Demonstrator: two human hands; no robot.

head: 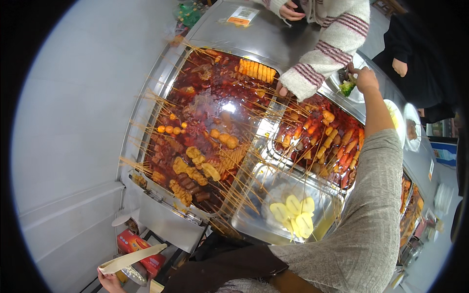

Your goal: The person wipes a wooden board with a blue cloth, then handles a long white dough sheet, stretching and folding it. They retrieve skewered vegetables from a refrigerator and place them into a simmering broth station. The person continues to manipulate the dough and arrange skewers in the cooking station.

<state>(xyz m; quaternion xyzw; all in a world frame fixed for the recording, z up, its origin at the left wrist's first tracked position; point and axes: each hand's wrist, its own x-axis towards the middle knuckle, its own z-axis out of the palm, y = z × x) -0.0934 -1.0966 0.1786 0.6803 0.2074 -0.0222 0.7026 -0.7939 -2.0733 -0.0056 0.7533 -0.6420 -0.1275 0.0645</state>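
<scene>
My right hand reaches over the counter to a white plate at the upper right. Its fingers close on a skewer of broccoli with something dark beside it. Low at the left, my left hand holds one end of a long, flat beige strip, which looks like a paper sleeve. Between my hands lies a large steel pan of red broth filled with skewered food. A smaller pan of skewers adjoins it. Nearer me, yellow slices on sticks rest in a steel tray.
Across the counter, a person in a striped knit sleeve has a hand at the skewer ends. Another person in dark clothes stands at the right. More white plates line the ledge. Bamboo sticks jut over the pan edges. A red box stands low left.
</scene>
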